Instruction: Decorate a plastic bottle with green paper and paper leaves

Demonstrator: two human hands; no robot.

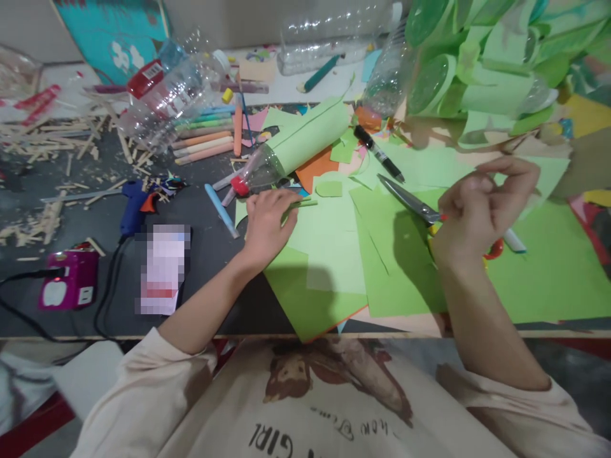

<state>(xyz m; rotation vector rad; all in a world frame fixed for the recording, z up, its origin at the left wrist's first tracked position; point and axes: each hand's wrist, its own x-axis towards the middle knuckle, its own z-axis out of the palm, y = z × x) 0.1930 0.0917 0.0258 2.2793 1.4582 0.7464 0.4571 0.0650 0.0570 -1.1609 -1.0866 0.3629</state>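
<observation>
Two bare hands: both are over the bench (229,321), between its near edge and the bottles along its far side.
Left hand (270,226): fingers loosely spread, tips down on the paper – thin green strips (305,203) jut out beside the thumb.
Right hand (470,213): raised fingers bent inward, above the scissors' handles; whether they pinch anything, I cannot tell.
Scissors (405,198): on green sheets (410,280) right of centre, blades toward the far left corner.
Wrapped bottle (310,137): lying just beyond the left hand, its long axis slanting from the red cap (239,186), nearer the left edge, toward the far right corner.
Other bottles: a red-labelled one (167,95) far left, a large transparent one (334,38) at the far side – no contents visible in either.
</observation>
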